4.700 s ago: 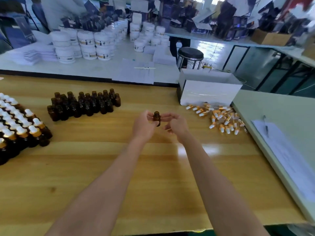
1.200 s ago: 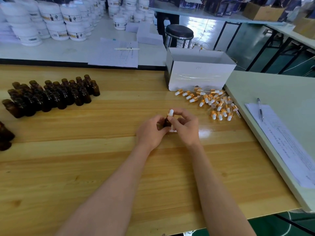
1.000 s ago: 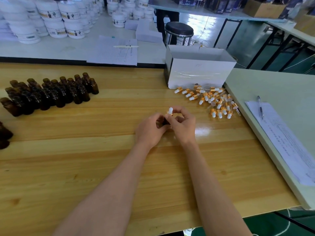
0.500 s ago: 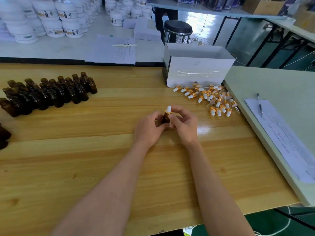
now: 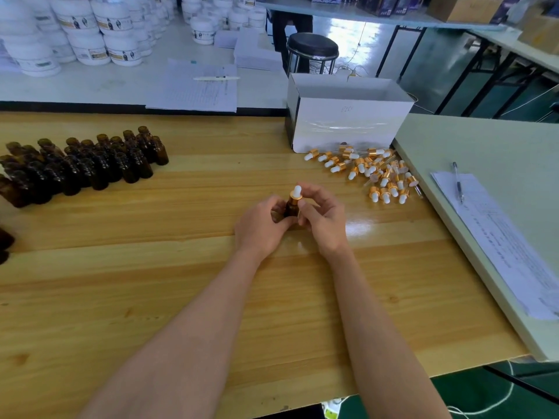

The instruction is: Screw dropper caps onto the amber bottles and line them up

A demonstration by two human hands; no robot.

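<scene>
My left hand [image 5: 261, 226] grips a small amber bottle [image 5: 292, 207] upright over the middle of the wooden table [image 5: 151, 282]. A gold dropper cap [image 5: 296, 195] with a white bulb sits on the bottle's neck, and my right hand [image 5: 322, 217] pinches that cap between thumb and fingers. Several uncapped amber bottles [image 5: 81, 164] stand in a cluster at the left. A loose pile of dropper caps [image 5: 369, 170] lies to the right of my hands.
A white cardboard box [image 5: 348, 122] stands behind the cap pile. A pale green table [image 5: 499, 152] to the right carries papers [image 5: 502, 237] and a pen [image 5: 457, 181]. Dark bottles [image 5: 4, 243] show at the far left edge. White tubs [image 5: 90, 40] and a stool [image 5: 313, 49] lie beyond.
The bare bottle of a few seconds ago now carries a dropper cap. Over the last second my hands stay together on bottle and cap, with only small shifts of the right fingers.
</scene>
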